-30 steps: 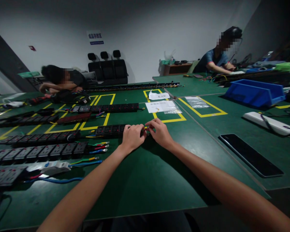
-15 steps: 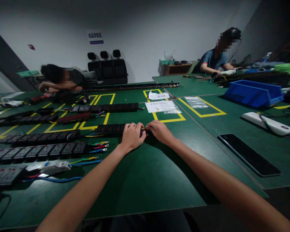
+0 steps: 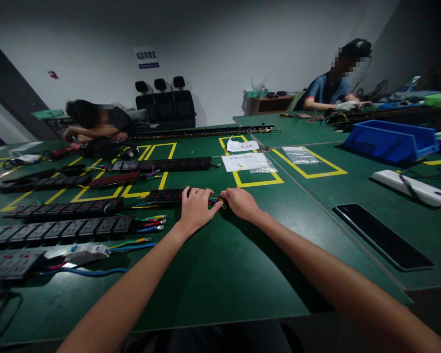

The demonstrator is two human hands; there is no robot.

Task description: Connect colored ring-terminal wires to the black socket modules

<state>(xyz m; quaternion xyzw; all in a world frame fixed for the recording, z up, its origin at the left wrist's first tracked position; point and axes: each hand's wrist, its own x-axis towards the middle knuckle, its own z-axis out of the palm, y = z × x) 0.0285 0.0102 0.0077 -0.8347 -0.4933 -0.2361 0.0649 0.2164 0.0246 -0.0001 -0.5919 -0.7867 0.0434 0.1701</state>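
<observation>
My left hand (image 3: 196,212) is closed over the right end of a black socket strip (image 3: 165,196), with its thumb reaching toward the short coloured wires (image 3: 213,200) there. Close beside it, my right hand (image 3: 242,202) pinches a red wire end (image 3: 220,197) between thumb and fingers. A ring terminal shows just below the fingertips. Most of the strip's end is hidden under my left hand. Yellow and blue wires come out of the strip's other end.
More socket strips (image 3: 62,230) with lugged wires lie to the left. On the right are a phone (image 3: 382,238), a white power strip (image 3: 413,189) and a blue bin (image 3: 389,142). Paper sheets (image 3: 238,163) lie beyond my hands. Two people are across the green table (image 3: 220,289).
My left hand has shifted slightly left along the strip, uncovering more of the wires. My right-hand fingers have curled in more tightly at the wire end. The view has turned slightly.
</observation>
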